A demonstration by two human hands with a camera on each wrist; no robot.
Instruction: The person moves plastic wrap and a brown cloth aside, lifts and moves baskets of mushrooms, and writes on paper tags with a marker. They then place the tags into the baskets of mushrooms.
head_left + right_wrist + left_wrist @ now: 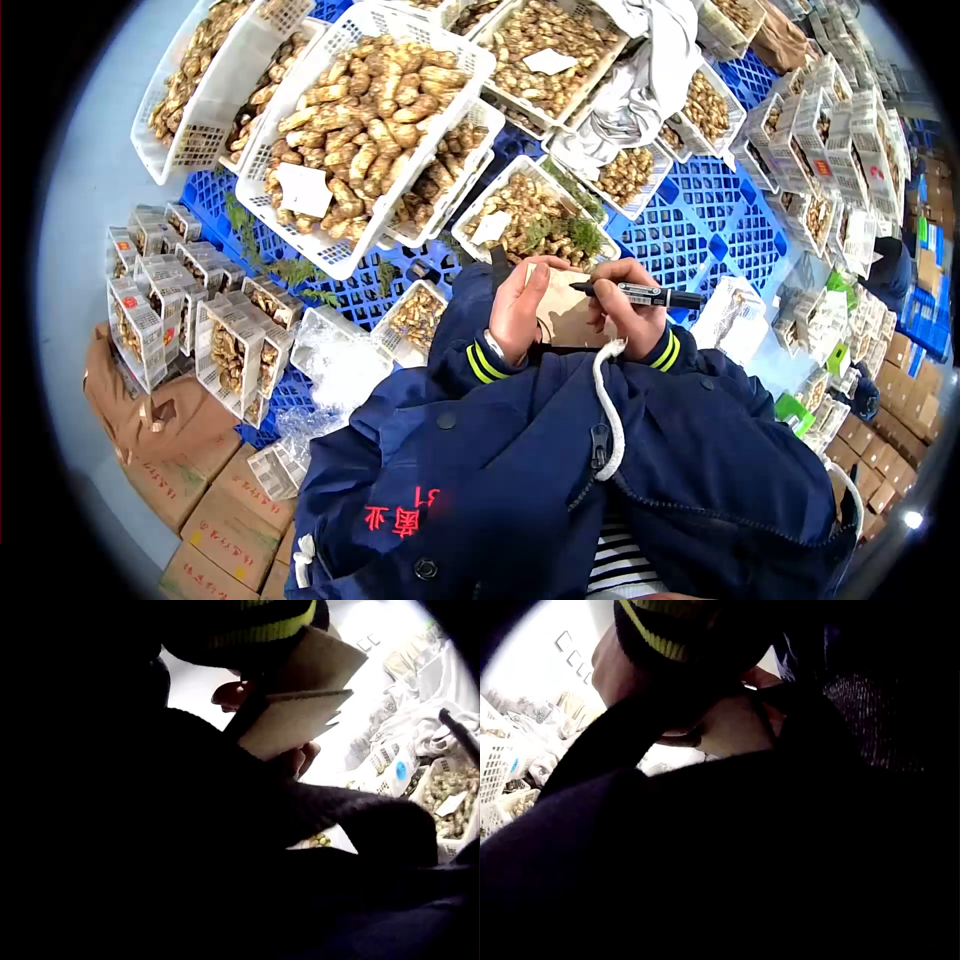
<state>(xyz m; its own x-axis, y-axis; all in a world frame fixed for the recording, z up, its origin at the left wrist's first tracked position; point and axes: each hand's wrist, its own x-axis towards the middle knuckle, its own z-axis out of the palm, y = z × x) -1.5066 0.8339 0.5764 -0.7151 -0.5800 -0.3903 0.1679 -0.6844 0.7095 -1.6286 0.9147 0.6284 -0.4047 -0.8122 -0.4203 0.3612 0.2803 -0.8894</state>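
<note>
Close to the chest, the left hand grips a small stack of tan cardboard pieces, thumb on top. Its pieces fan apart in the right wrist view. A black marker is pinched in the right hand, its tip pointing left over the cardboard. Dark sleeve cloth covers most of both wrist views; the left wrist view shows only part of a hand and a piece of the cardboard.
Ahead, white crates full of knobbly brown-yellow produce stand on blue plastic pallets, some with paper slips. Grey cloth drapes over crates. Smaller baskets and cardboard boxes are at left, clear plastic wrap beside them.
</note>
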